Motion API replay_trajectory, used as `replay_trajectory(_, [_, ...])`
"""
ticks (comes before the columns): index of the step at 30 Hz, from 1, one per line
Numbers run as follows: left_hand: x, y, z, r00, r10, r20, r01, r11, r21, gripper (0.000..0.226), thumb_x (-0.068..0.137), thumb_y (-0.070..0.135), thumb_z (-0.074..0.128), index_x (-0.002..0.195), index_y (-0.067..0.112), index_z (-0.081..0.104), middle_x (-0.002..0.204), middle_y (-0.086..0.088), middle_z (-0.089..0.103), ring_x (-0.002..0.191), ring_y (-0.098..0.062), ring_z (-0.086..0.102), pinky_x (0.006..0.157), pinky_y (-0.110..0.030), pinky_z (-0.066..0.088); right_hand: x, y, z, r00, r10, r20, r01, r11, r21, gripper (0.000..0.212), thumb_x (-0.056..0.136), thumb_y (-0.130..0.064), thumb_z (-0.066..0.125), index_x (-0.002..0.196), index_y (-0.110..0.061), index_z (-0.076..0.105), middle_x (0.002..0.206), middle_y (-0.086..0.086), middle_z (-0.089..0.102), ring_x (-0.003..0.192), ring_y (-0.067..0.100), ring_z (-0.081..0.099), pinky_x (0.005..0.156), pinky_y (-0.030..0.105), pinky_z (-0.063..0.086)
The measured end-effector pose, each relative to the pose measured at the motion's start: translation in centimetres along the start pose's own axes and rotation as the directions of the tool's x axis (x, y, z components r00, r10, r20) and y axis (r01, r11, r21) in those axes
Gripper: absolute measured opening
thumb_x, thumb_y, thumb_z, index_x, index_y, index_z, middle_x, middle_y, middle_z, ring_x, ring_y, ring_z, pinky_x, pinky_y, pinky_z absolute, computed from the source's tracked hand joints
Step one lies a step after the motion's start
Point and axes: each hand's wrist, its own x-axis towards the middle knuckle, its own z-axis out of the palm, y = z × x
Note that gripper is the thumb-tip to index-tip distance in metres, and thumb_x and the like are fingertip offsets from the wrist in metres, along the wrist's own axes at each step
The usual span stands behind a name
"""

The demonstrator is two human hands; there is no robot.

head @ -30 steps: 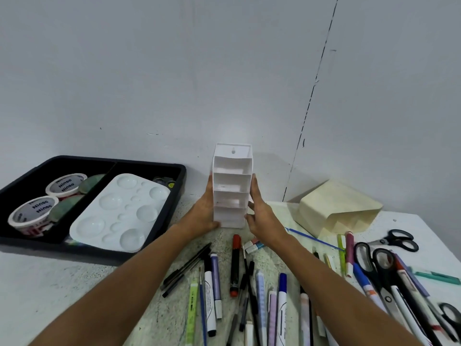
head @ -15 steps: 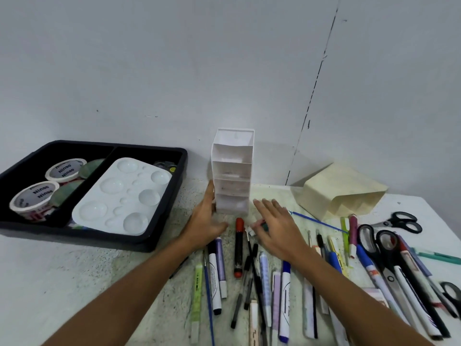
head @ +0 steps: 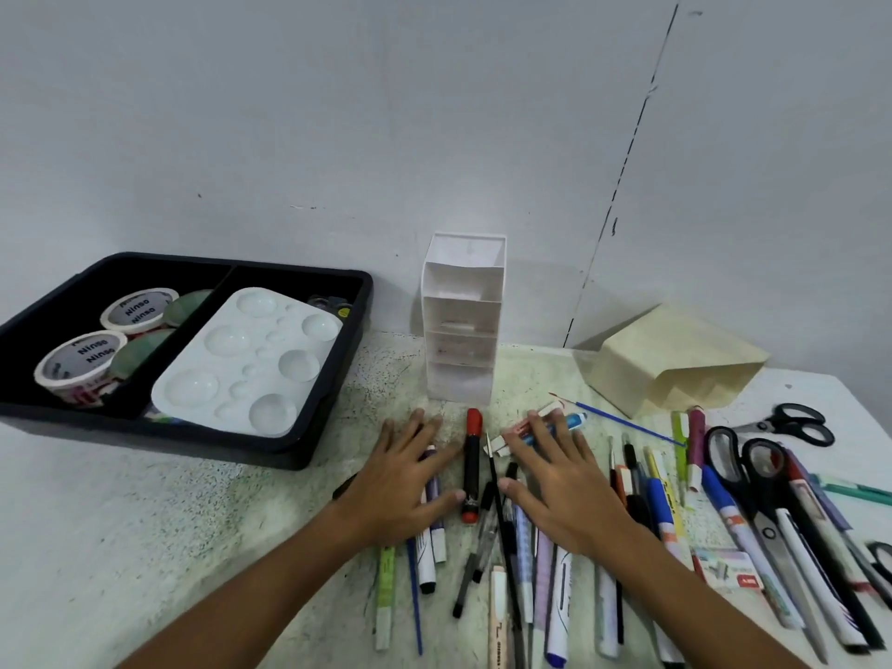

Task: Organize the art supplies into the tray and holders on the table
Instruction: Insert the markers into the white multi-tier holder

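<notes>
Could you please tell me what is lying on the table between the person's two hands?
In the head view, a black marker with a red cap lies lengthwise between the left hand and the right hand, with a thin black brush beside it.

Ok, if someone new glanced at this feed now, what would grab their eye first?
Probably both open hands, left hand and right hand, spread flat over the pens in the foreground. Next, the white tiered holder upright against the wall, and the black tray at left holding a white palette.
</notes>
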Motion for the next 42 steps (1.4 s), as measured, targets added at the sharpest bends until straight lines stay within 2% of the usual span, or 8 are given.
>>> replay_trajectory(5, [-1.0,-0.9,-0.5,0.999,-0.042,0.002,0.042,0.999,-0.006,0.080,0.086,0.077,0.012,0.154,0.033,0.012,0.160,0.002,-0.009,0.146,-0.018,-0.023,0.120,-0.046,-0.008,-0.7,-0.8,-0.4,0.995,-0.103,-0.008,0.104,0.993,0.058,0.068,0.090,-0.068,0.005,0.150,-0.036,0.006,0.158,-0.006,-0.012,0.145,0.016,-0.023,0.122,0.040,-0.002])
replay_trajectory(9, [-0.7,1.2,-0.3,0.971,0.058,-0.232,-0.079,0.993,-0.083,0.059,0.093,0.047,0.037,0.146,0.021,0.039,0.158,-0.008,0.025,0.148,-0.025,0.006,0.118,-0.053,0.016,-2.8,-1.1,0.1,0.982,0.049,-0.182,-0.050,0.999,-0.001,0.066,0.096,-0.063,0.016,0.143,-0.025,0.044,0.153,0.011,0.035,0.144,0.036,0.022,0.117,0.054,0.016])
replay_trajectory(17, [-0.2,3.8,0.9,0.987,0.136,-0.088,-0.135,0.991,0.013,0.075,0.092,0.074,0.019,0.151,0.029,0.030,0.163,0.001,0.006,0.150,-0.022,-0.009,0.118,-0.057,0.000,-3.5,0.8,1.3,0.967,0.134,-0.218,-0.141,0.990,-0.016,0.069,0.098,-0.061,0.018,0.129,-0.017,0.061,0.138,0.015,0.054,0.132,0.037,0.045,0.112,0.051,0.015])
replay_trajectory(23, [-1.4,1.9,-0.7,0.979,-0.008,-0.205,-0.038,0.974,-0.224,0.090,0.084,0.079,0.033,0.154,0.024,0.019,0.162,0.004,0.011,0.149,-0.014,0.013,0.121,-0.043,0.010,-2.0,-0.4,0.3,0.918,0.094,-0.386,0.070,0.918,0.390,0.047,0.096,-0.037,0.038,0.127,-0.011,0.060,0.146,0.010,0.047,0.141,0.022,0.034,0.117,0.050,0.023])
replay_trajectory(26, [-2.1,1.8,-0.9,0.944,-0.092,-0.318,0.028,0.979,-0.200,0.093,0.083,0.078,0.038,0.152,0.017,0.029,0.159,0.003,0.021,0.149,-0.014,0.014,0.120,-0.043,0.009,-4.1,0.6,-0.3,0.874,0.213,-0.437,-0.169,0.976,0.138,0.050,0.092,-0.043,0.039,0.131,-0.017,0.057,0.147,0.015,0.044,0.143,0.038,0.025,0.114,0.064,0.012])
replay_trajectory(30, [-3.5,1.4,0.8,0.977,-0.092,-0.194,0.075,0.993,-0.093,0.085,0.083,0.084,0.025,0.151,0.032,0.023,0.161,0.003,0.010,0.150,-0.015,-0.005,0.118,-0.058,0.002,-6.8,2.9,-0.2,0.859,0.490,-0.150,-0.492,0.870,0.025,0.079,0.085,-0.069,0.007,0.151,-0.030,0.025,0.161,0.016,0.011,0.146,0.042,-0.005,0.112,0.062,-0.004])
replay_trajectory(37, [-1.8,4.6,0.7,0.951,-0.080,-0.298,0.035,0.988,-0.152,0.065,0.090,0.063,0.042,0.143,0.025,0.043,0.158,-0.004,0.027,0.149,-0.025,0.011,0.116,-0.062,0.013,-5.0,1.3,0.5,0.950,0.248,-0.190,-0.224,0.965,0.138,0.068,0.090,-0.060,0.023,0.141,-0.022,0.047,0.153,0.012,0.035,0.143,0.040,0.024,0.114,0.062,0.014])
replay_trajectory(42, [-0.7,5.8,0.8,0.983,0.111,-0.147,-0.112,0.994,0.004,0.069,0.095,0.069,0.023,0.154,0.033,0.017,0.163,-0.003,0.000,0.149,-0.022,-0.012,0.120,-0.045,-0.008,-3.6,1.3,0.5,0.958,-0.023,-0.287,0.044,0.997,0.068,0.059,0.099,-0.056,0.021,0.134,-0.021,0.054,0.141,0.010,0.052,0.136,0.035,0.040,0.115,0.052,0.014])
